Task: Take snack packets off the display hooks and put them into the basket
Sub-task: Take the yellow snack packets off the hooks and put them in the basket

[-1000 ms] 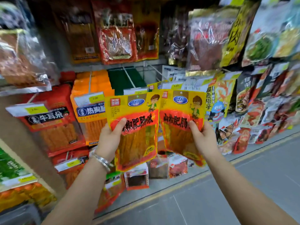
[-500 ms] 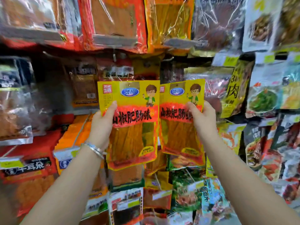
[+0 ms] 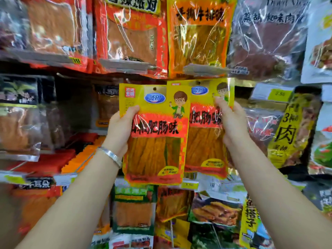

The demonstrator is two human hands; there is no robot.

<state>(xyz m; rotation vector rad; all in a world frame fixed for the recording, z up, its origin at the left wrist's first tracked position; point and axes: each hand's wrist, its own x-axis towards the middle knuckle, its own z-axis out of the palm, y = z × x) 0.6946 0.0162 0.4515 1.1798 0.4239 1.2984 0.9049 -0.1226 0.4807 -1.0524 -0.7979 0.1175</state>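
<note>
"Snack packets (image 3: 154, 150), where are they in the head view?" the listener asks.

"Two matching yellow-and-red packets are held up at chest-to-face height, in front of a display wall (image 3: 131, 42) crowded with other hanging snacks," the describer answers. "The left hand (image 3: 120, 130) grips the left packet (image 3: 154, 123) by its left edge, thumb on the front. The right hand (image 3: 231, 123) pinches the right packet (image 3: 206, 141) by its right edge. A silver bracelet (image 3: 111, 155) circles the left wrist."

"How do the packets lie?"

"Both stand upright, long axis vertical, side by side. The left packet's right edge overlaps the front of the right one. The hang hole (image 3: 154, 89) at the top of the left packet shows no hook through it, so both appear to be free of the display."

"And the basket?"

"It is not in view, so its direction from the hands cannot be told, nor what it holds. Each hand already has its own packet, so neither is the nearer. The coming move is probably a lowering of both arms away from the wall, towards wherever the basket sits."

"Any risk?"

"The glossy film may slip, since each packet is held by one edge only."
</note>
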